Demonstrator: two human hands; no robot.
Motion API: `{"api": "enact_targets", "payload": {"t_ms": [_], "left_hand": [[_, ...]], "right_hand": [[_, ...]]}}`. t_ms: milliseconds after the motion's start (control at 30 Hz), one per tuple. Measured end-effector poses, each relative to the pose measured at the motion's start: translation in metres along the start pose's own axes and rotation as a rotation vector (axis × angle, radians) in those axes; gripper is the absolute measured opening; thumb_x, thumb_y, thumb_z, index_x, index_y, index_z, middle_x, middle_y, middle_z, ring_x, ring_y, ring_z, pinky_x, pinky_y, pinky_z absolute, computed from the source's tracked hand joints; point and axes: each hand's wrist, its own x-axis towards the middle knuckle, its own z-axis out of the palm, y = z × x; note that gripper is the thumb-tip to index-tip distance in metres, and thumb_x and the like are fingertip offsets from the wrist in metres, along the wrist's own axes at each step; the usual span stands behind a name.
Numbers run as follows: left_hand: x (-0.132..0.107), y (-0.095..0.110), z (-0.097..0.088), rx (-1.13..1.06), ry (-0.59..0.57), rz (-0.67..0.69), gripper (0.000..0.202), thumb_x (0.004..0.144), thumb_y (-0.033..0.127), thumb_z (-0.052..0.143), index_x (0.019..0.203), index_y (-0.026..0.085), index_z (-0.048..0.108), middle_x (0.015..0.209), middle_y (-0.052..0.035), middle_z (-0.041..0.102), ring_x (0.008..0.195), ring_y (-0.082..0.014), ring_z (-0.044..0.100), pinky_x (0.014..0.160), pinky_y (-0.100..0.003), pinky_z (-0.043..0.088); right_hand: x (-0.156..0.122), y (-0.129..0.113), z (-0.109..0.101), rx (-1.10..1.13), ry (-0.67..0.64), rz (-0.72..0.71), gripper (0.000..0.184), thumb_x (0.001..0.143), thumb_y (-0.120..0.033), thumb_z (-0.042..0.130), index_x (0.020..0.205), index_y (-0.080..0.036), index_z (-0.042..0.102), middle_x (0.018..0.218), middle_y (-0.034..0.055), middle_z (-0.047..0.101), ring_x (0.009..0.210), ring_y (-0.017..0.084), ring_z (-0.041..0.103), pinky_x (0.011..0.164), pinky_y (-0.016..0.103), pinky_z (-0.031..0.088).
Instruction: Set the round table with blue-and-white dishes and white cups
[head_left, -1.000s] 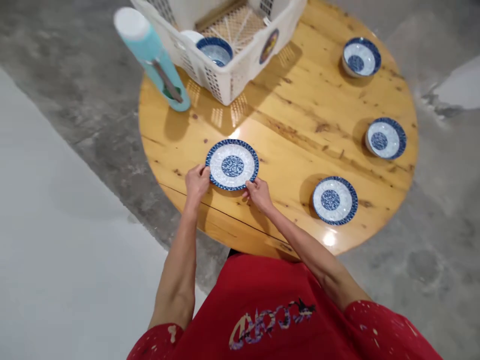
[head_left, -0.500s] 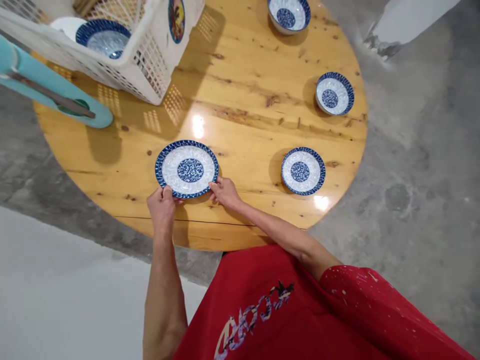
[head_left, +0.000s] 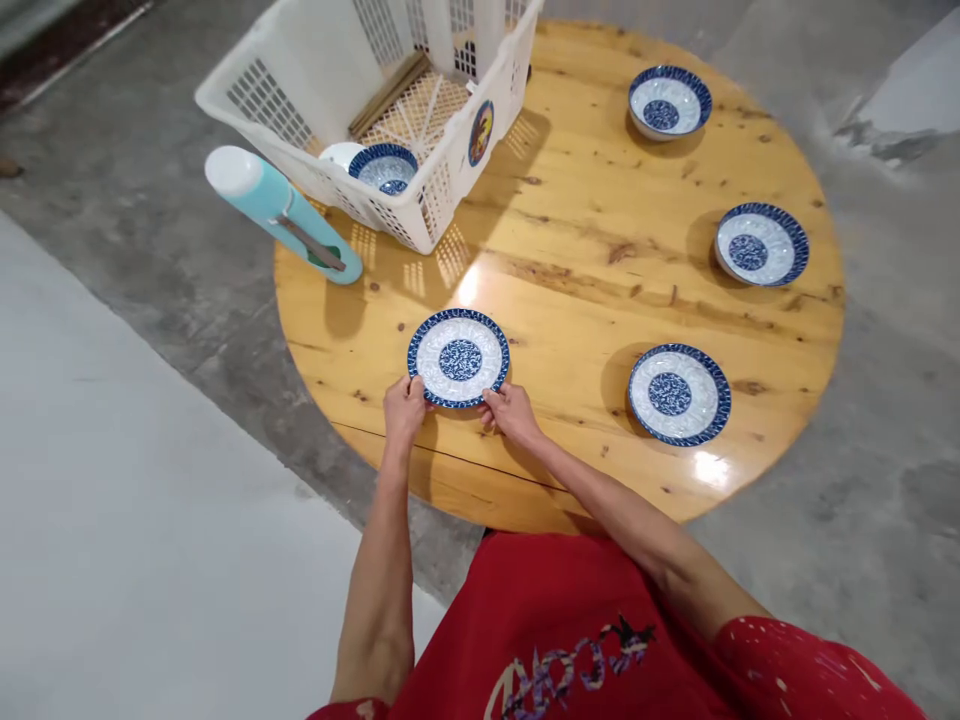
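Note:
A blue-and-white patterned plate [head_left: 459,360] is held by its near rim at the front of the round wooden table. My left hand [head_left: 405,408] pinches the rim at the near left, thumb on top. At the near right, my right hand [head_left: 511,412] grips the same rim, its thumb also on top and its fingers partly hidden beneath. Whether the plate rests fully on the wood, I cannot tell. To the right lies a matching dish [head_left: 679,395], apart from both hands.
Two patterned bowls, a nearer bowl [head_left: 761,245] and a farther bowl [head_left: 669,103], stand along the right side of the table [head_left: 570,290]. A white plastic basket [head_left: 431,215] holding dishes and sticks sits at the back left. Beside it stands a tall turquoise bottle-like container [head_left: 289,215].
The camera view has swung left and up, so everything appears farther right and more of the basket shows. Both hands keep hold of the plate, which hardly moves on the table.

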Motion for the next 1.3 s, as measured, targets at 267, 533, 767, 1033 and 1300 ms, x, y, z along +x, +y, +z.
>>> {"api": "enact_targets", "payload": {"t_ms": [267,533,767,1033,1300], "left_hand": [[0.002,-0.003,0.001,0.001,0.009,-0.004,0.027,0.08,0.04,0.05,0.062,0.021,0.045,0.053,0.0038,0.05,0.049,-0.0145,0.057,0.049,-0.025,0.05],[0.003,-0.005,0.002,0.008,0.014,0.003,0.025,0.08,0.038,0.05,0.063,0.02,0.048,0.053,0.0032,0.051,0.051,-0.0157,0.06,0.05,-0.025,0.052],[0.004,-0.007,0.004,0.007,0.018,-0.005,0.024,0.082,0.035,0.048,0.063,0.02,0.044,0.053,0.003,0.05,0.05,-0.0142,0.058,0.048,-0.023,0.048],[0.001,-0.006,0.003,-0.007,0.013,0.026,0.025,0.084,0.032,0.047,0.062,0.02,0.044,0.053,0.0026,0.048,0.05,-0.0145,0.058,0.048,-0.023,0.047],[0.001,-0.013,-0.008,0.034,0.037,0.0,0.024,0.084,0.031,0.047,0.063,0.02,0.046,0.051,0.0026,0.05,0.05,-0.0147,0.057,0.05,-0.023,0.046]], "right_hand": [[-0.003,-0.006,0.0,0.032,-0.005,0.015,0.016,0.095,-0.02,0.055,0.079,-0.016,0.055,0.064,0.0006,0.066,0.045,0.009,0.061,0.039,0.015,0.042],[-0.005,-0.008,-0.002,0.025,0.005,0.007,0.017,0.095,-0.019,0.055,0.078,-0.016,0.055,0.062,0.0005,0.066,0.044,0.009,0.06,0.038,0.015,0.042],[-0.005,-0.01,-0.002,0.03,0.014,0.013,0.019,0.094,-0.017,0.056,0.076,-0.016,0.053,0.061,0.0009,0.066,0.044,0.009,0.061,0.038,0.014,0.042],[-0.008,-0.01,-0.001,0.047,0.032,0.034,0.02,0.094,-0.021,0.058,0.075,-0.016,0.054,0.062,0.002,0.068,0.046,0.009,0.062,0.038,0.014,0.043],[-0.011,-0.01,0.011,0.044,0.008,0.039,0.02,0.095,-0.019,0.055,0.075,-0.016,0.053,0.06,0.0004,0.066,0.044,0.009,0.06,0.038,0.015,0.042]]}}
